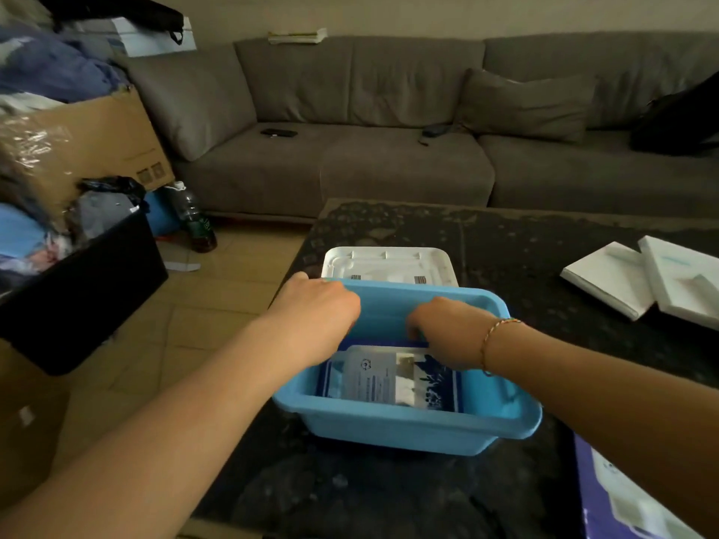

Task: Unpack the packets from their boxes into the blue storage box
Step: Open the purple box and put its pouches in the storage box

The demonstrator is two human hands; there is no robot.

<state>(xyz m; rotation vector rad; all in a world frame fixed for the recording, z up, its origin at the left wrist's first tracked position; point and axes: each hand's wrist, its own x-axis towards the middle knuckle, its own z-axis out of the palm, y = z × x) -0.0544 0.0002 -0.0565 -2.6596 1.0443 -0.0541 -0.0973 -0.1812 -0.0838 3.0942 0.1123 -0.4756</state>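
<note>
Beyond both my hands runs the long grey sofa (389,122), well apart from them, with a loose cushion (521,107) on its right part. My arms reach out over the dark patterned worktop (544,266). Far off to the left of my left hand sit a brown cardboard box (97,142) heaped with clothes and a black bin (85,289) on the tiled floor (218,305), with a plastic bottle (194,215) standing beside them.

The blue storage box (408,425) sits on the worktop right under my hands. My left hand (323,305) lies over its far left rim, fingers curled down inside; I cannot tell whether they hold anything. My right hand (447,328) reaches down into the box from the right, its fingers curled and hidden behind the knuckles, so I cannot tell what they grip. A thin bracelet (494,336) circles that wrist.

Just below my right hand, flat on the box floor, lie the packets (381,379), a pale printed one on top of a dark blue one. Just past my hands, touching the box's far wall, is a white lid (389,264). Well to the right of my right hand lie two white packet boxes (642,282), open. Near my right forearm, a purple box (607,496) shows at the frame's corner.
</note>
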